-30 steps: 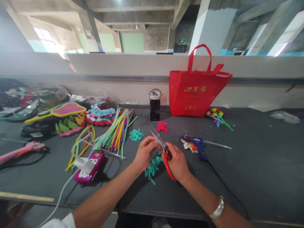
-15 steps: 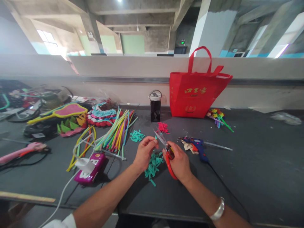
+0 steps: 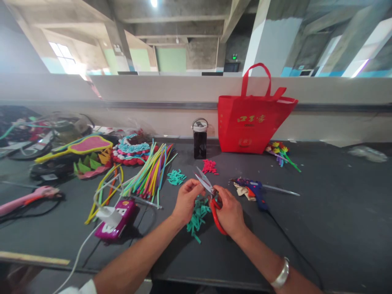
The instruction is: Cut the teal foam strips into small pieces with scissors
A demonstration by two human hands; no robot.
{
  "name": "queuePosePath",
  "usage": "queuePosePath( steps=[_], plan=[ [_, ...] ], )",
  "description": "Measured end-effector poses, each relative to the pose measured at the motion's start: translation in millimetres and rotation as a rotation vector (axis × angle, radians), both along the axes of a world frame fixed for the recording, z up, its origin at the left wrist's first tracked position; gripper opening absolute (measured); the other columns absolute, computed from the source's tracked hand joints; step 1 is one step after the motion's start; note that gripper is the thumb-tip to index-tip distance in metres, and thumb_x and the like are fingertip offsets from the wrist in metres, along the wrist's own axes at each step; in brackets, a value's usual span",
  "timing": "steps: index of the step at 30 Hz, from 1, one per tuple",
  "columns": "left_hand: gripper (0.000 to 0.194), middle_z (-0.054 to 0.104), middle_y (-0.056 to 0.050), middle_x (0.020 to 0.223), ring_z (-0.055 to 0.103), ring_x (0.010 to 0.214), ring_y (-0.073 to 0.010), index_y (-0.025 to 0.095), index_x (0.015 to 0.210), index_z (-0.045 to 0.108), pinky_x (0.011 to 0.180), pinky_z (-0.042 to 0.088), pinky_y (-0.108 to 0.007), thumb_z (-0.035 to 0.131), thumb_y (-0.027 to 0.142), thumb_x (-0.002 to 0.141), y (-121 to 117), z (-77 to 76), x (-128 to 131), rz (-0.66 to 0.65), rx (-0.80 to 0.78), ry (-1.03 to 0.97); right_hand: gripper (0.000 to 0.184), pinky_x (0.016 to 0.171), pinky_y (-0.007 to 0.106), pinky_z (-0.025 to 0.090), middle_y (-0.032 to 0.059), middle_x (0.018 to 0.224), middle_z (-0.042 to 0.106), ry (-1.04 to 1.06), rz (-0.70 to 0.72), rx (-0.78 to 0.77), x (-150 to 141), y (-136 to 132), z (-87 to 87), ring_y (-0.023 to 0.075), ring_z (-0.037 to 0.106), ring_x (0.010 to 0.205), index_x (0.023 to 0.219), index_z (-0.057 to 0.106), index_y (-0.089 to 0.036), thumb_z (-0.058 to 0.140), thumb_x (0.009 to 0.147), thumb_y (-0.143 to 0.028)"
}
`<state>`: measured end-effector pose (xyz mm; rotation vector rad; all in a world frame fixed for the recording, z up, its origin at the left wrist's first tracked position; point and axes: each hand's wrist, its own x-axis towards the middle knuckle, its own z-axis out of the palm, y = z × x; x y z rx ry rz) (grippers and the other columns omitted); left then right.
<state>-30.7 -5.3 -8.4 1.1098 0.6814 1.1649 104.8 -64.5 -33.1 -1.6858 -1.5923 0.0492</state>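
1. Forearms reach in from both lower sides, left forearm (image 3: 131, 255) and right forearm (image 3: 260, 251) angled inward; silver bracelet (image 3: 281, 274) on right one.
2. Dark table (image 3: 183, 261) under both hands. Pile of cut teal pieces (image 3: 197, 220) lies between and just below hands, loose, overlapping.
3. Left hand (image 3: 183, 202): thumb and index fingertips pinched together, right beside blades. Contents of pinch too small to tell.
4. Right hand (image 3: 231, 210): grasping red-handled scissors (image 3: 217, 218), fingers at handles, wrist angled inward. Blades point up and away, toward the left hand's side, slightly parted.
5. Step, judged: small-piece cutting, left hand feeding, right hand snipping. Next cut calls for steady left pinch, fingertips clear of blade edges, then a short right-hand squeeze.
6. Blue glue gun (image 3: 259, 196) right of right hand, cord running nearward. Magenta power strip (image 3: 114, 222) left of left hand, white charger (image 3: 108, 216) on it.
7. Beyond hands: small teal pile (image 3: 177, 177) ahead of left hand, pink-red pile (image 3: 210, 166) just past blade tips. Bundle of multicolored strips (image 3: 154, 171) beyond left hand, off to left.
8. Farthest: phone (image 3: 200, 146) upright in front of bottle (image 3: 200, 126); red bag (image 3: 251, 126) beyond right hand.
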Motion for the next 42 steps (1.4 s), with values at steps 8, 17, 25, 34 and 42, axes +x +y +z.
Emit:
queuePosePath(
  steps=[8, 17, 25, 34, 42],
  plan=[
    [0.011, 0.055, 0.003, 0.061, 0.047, 0.058, -0.0095, 0.016, 0.065, 0.057, 0.059, 0.037, -0.021, 0.064, 0.023, 0.07, -0.8, -4.0, 0.9, 0.109, 0.256, 0.39, 0.036, 0.073, 0.028, 0.05, 0.0037, 0.087, 0.067, 0.313, 0.029, 0.067, 2.3, -0.9, 8.8, 0.0162, 0.062, 0.073, 0.112, 0.057, -0.018, 0.057, 0.084, -0.041],
    [0.011, 0.056, 0.002, 0.059, 0.048, 0.059, -0.0115, 0.018, 0.062, 0.053, 0.063, 0.035, -0.024, 0.054, 0.014, 0.072, -9.1, 0.2, 3.4, 0.104, 0.743, 0.827, 0.036, 0.071, 0.026, 0.05, 0.0021, 0.085, 0.063, 0.583, 0.111, 0.09, 4.8, 2.7, 4.0, 0.014, 0.059, 0.071, 0.112, 0.057, -0.018, 0.06, 0.081, -0.036],
    [0.012, 0.057, 0.001, 0.061, 0.05, 0.061, -0.0124, 0.017, 0.067, 0.059, 0.061, 0.037, -0.024, 0.054, 0.024, 0.076, -7.9, 0.6, 1.5, -0.044, 0.412, 0.604, 0.034, 0.06, 0.022, 0.048, -0.0023, 0.078, 0.056, 0.764, 0.194, 0.072, 5.9, 2.4, 11.5, 0.0102, 0.053, 0.061, 0.11, 0.055, -0.02, 0.059, 0.079, -0.031],
    [0.011, 0.059, 0.0, 0.059, 0.049, 0.057, -0.0101, 0.015, 0.07, 0.065, 0.061, 0.037, -0.022, 0.063, 0.026, 0.069, -2.6, -1.3, -1.0, -0.327, -0.064, 0.265, 0.034, 0.051, 0.019, 0.043, -0.0031, 0.078, 0.053, 0.862, 0.338, 0.013, 7.3, 0.2, 12.3, 0.009, 0.049, 0.058, 0.113, 0.051, -0.022, 0.059, 0.082, -0.035],
    [0.01, 0.055, 0.002, 0.055, 0.045, 0.052, -0.0077, 0.014, 0.064, 0.064, 0.057, 0.034, -0.021, 0.069, 0.023, 0.063, -0.8, 1.3, -1.6, -0.293, -0.153, 0.167, 0.034, 0.057, 0.021, 0.046, -0.0026, 0.075, 0.057, 0.691, 0.253, 0.012, 5.8, 0.3, 12.8, 0.0098, 0.052, 0.058, 0.114, 0.053, -0.021, 0.056, 0.084, -0.038]
  ],
)
